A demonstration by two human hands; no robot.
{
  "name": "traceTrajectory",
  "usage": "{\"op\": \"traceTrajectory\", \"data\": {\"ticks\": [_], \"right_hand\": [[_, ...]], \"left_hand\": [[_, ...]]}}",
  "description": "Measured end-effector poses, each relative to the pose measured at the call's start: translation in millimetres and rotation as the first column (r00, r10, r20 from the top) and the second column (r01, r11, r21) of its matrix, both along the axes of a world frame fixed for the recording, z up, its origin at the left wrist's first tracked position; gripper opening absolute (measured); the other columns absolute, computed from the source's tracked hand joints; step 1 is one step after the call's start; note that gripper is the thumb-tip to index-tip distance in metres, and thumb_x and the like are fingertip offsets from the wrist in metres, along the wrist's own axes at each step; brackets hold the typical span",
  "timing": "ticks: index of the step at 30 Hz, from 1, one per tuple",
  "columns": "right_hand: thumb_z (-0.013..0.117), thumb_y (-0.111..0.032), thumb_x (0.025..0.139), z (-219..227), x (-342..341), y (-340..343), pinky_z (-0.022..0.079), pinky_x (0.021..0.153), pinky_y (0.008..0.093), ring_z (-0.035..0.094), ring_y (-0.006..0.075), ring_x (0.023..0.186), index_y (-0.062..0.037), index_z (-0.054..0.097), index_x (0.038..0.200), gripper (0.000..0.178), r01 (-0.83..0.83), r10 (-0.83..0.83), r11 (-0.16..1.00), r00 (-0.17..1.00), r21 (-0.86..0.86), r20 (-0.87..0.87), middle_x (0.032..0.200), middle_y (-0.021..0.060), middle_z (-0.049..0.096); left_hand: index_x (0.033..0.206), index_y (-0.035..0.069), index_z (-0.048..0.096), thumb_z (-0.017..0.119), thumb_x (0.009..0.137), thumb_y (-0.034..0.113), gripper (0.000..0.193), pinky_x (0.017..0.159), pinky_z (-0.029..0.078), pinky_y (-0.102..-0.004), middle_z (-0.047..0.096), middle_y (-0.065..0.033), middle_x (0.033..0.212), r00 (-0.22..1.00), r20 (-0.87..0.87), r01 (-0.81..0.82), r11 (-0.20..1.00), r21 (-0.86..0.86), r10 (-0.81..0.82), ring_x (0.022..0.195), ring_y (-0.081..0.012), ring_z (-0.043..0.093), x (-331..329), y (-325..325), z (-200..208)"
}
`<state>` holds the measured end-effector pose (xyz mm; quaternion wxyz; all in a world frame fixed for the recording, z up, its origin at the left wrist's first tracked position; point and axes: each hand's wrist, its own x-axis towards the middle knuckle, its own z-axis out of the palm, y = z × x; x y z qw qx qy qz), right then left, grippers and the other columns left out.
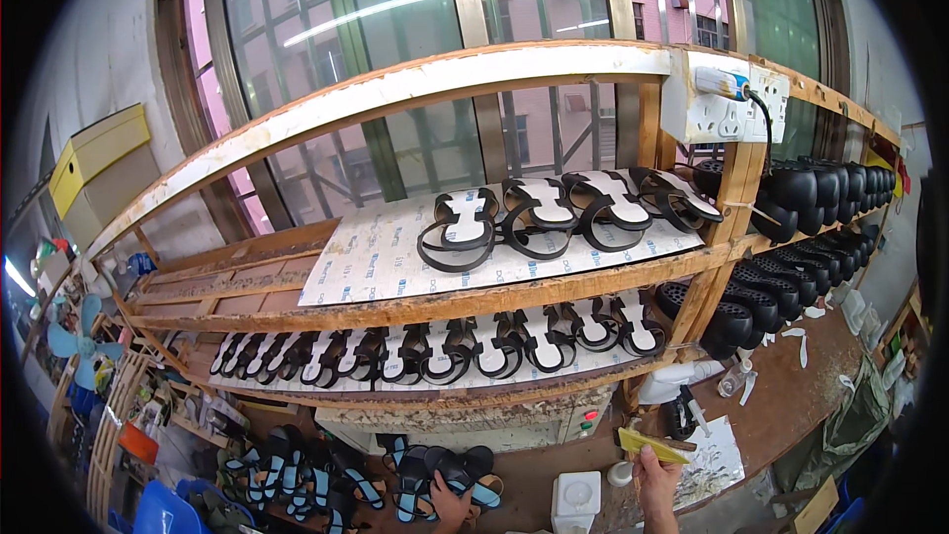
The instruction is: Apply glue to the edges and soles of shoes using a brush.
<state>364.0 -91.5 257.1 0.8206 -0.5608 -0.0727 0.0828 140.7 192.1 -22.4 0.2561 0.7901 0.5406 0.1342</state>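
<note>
Left hand (450, 506) pins a black sandal (465, 470) on the bench, grip unclear. Right hand (654, 475) pinches a yellow brush (652, 445). Judgement: steady sole, short even strokes.

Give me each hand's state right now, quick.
Left hand: closed on a black sandal sole on the bench.
Right hand: closed, holding a yellow brush.

A wooden rack (514, 302) of curved shelves stood before tall green-framed windows (415, 30), which reflected ceiling strip lights. A white socket board (722, 109) hung on its upright; the bench (791, 405) below was brown.
</note>
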Motion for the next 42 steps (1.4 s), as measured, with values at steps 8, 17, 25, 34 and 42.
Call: {"op": "traceTrajectory", "data": {"ticks": [8, 17, 25, 34, 42], "right_hand": [[0.059, -0.014, 0.087, -13.4, 19.8, -17.4, 0.037, 0.045, 0.0209, 0.048, 0.0087, 0.049, 0.0006, 0.061, 0.086, 0.015, -0.051, 0.051, 0.998, 0.999, -0.033, -0.004, 0.065, 0.004, 0.057], [0.058, -0.014, 0.087, -50.8, 45.1, -69.1, 0.036, 0.045, 0.0205, 0.047, 0.0071, 0.048, -0.0011, 0.062, 0.084, 0.014, -0.023, 0.021, 1.0, 0.994, -0.021, -0.107, 0.061, 0.0015, 0.056], [0.059, -0.015, 0.087, -51.1, 58.7, -102.9, 0.034, 0.043, 0.02, 0.045, 0.0059, 0.047, -0.0007, 0.062, 0.087, 0.014, -0.041, 0.038, 0.999, 0.996, -0.031, -0.082, 0.062, -0.0001, 0.055], [0.06, -0.014, 0.086, -33.0, 43.5, -69.6, 0.037, 0.049, 0.0199, 0.047, 0.0064, 0.052, -0.0007, 0.062, 0.086, 0.014, -0.206, 0.204, 0.978, 0.975, -0.012, -0.092, 0.064, 0.0002, 0.055], [0.061, -0.015, 0.086, -36.3, 22.0, -15.3, 0.036, 0.048, 0.0199, 0.047, 0.0065, 0.053, -0.0002, 0.062, 0.091, 0.016, -0.284, 0.285, 0.958, 0.959, -0.031, 0.01, 0.067, 0.0009, 0.056]], "left_hand": [[0.14, 0.003, 0.006, 0.07, 0.07, 0.047, 0.104, 0.081, 0.041, -0.0518, 0.03, -0.0315, 0.125, 1.0, -0.003, 0.016, 0.994, -0.107, -0.017, 0.102, -0.0458, 0.045, 4.5, -2.2, 33.4], [0.139, 0.001, 0.013, 0.074, 0.067, 0.037, 0.101, 0.091, 0.04, -0.0451, 0.034, -0.0285, 0.129, 0.999, 0.003, -0.049, 0.989, -0.139, 0.049, 0.113, -0.0424, 0.043, 4.6, -1.2, 37.9], [0.136, -0.001, 0.024, 0.069, 0.071, 0.031, 0.085, 0.095, 0.036, -0.0439, 0.035, -0.0258, 0.128, 0.988, 0.068, -0.133, 0.988, -0.073, 0.138, 0.116, -0.0413, 0.039, 10.4, -38.9, 50.6], [0.122, -0.003, 0.04, 0.062, 0.077, 0.019, 0.055, 0.093, 0.035, -0.0442, 0.035, -0.0238, 0.125, 0.955, 0.248, -0.181, 0.982, 0.061, 0.16, 0.111, -0.0414, 0.04, -1.1, -96.5, 50.6], [0.098, -0.005, 0.056, 0.059, 0.077, 0.014, 0.028, 0.088, 0.038, -0.0415, 0.05, -0.0196, 0.105, 0.925, 0.378, -0.107, 0.975, 0.196, 0.026, 0.101, -0.036, 0.047, -6.8, -90.7, 42.2]]}}
